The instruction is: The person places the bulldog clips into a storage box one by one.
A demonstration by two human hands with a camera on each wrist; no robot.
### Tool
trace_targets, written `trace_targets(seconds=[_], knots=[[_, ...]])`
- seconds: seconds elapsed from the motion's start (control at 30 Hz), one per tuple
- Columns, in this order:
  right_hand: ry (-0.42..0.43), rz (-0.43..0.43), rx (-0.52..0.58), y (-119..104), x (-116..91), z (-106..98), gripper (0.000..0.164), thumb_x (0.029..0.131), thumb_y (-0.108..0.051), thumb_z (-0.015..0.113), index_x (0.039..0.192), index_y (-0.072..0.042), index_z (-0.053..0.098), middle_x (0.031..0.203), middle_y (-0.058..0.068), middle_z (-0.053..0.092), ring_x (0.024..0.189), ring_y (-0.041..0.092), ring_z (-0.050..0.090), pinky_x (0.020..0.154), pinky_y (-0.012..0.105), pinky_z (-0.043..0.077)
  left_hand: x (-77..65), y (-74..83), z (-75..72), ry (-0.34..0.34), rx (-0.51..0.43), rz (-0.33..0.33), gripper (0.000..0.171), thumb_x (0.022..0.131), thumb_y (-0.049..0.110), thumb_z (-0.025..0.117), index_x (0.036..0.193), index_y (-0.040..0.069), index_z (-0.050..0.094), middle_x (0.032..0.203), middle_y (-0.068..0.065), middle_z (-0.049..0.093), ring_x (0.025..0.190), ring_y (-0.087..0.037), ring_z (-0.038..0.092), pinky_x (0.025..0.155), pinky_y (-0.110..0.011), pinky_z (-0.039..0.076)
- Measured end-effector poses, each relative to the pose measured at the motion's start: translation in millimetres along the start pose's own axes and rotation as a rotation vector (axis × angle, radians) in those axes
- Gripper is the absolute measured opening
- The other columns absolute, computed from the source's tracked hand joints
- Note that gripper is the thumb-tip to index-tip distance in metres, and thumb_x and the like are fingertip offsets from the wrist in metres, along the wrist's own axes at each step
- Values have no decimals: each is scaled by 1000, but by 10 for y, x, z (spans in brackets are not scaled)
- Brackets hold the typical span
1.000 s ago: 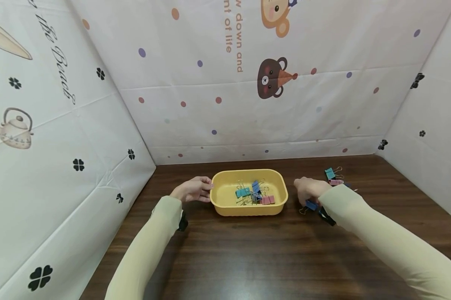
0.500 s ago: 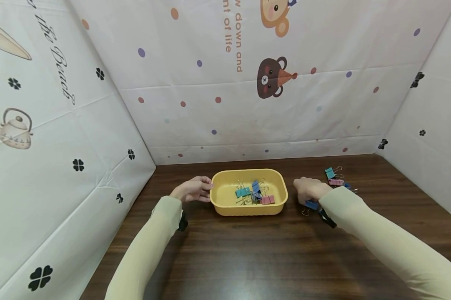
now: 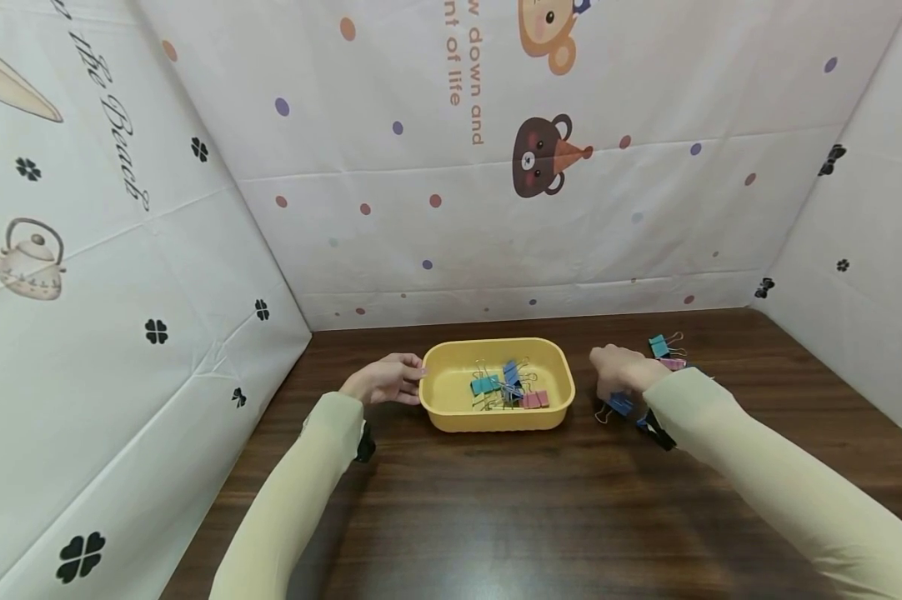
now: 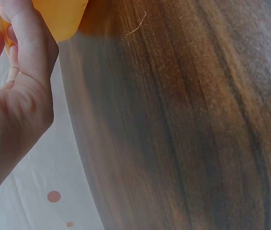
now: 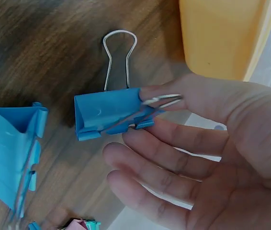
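Observation:
My left hand (image 3: 387,380) grips the left rim of a yellow plastic basket (image 3: 499,423), thumb and fingers either side of the wall in the left wrist view. Several binder clips lie inside, among them a teal one (image 3: 485,385) and a pink one (image 3: 535,400). Right of the basket, my right hand (image 3: 622,370) pinches one end of a blue binder clip (image 5: 109,114) between thumb and index finger. The other fingers are loosely extended below. A second blue binder clip (image 5: 13,153) lies beside it on the table, apart from the hand.
Behind the right wrist lie a teal binder clip (image 3: 658,347) and a pink one (image 3: 673,364), with another blue clip partly hidden by the sleeve. The dark wooden table (image 3: 496,517) meets a white printed cloth wall (image 3: 391,250) at the back and both sides.
My right hand has shifted slightly right and up, and more of the blue binder clips shows beneath it. The left hand and the basket stay in place.

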State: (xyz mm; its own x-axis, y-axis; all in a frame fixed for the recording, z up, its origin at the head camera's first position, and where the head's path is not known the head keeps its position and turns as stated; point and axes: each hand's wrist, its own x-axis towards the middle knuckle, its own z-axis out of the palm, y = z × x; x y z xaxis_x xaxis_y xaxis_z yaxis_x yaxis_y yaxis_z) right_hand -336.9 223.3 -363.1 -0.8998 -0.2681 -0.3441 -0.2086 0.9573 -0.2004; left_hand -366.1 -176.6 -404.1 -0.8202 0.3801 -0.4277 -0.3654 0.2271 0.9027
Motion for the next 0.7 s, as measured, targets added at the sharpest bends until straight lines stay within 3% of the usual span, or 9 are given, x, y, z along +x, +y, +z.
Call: trace_targets(seconds=[0.27,0.4,0.7], knots=[[6,-39,87,8,-8,-69,19,79,4,59,97,1,52,72,10,52,44,12,39,40,22,32,28,-14,-12,10,-9,-3,6,100,13,53,100,11,47,86,-6,55,69,-18,61,64,-30,57],[24,-71,115,4,-11,-111,9,80,3,59,88,0,57,61,4,48,43,10,36,40,21,30,32,-22,-18,8,-8,0,9,99,15,55,100,10,47,86,-6,55,69,-19,60,65,-31,57],[123,-145,77,-22,-45,-272,4,77,-3,65,80,-1,67,71,9,66,50,13,47,45,23,38,31,-24,-21,-1,2,6,7,100,13,53,100,10,47,88,-7,55,69,-18,60,66,-31,57]])
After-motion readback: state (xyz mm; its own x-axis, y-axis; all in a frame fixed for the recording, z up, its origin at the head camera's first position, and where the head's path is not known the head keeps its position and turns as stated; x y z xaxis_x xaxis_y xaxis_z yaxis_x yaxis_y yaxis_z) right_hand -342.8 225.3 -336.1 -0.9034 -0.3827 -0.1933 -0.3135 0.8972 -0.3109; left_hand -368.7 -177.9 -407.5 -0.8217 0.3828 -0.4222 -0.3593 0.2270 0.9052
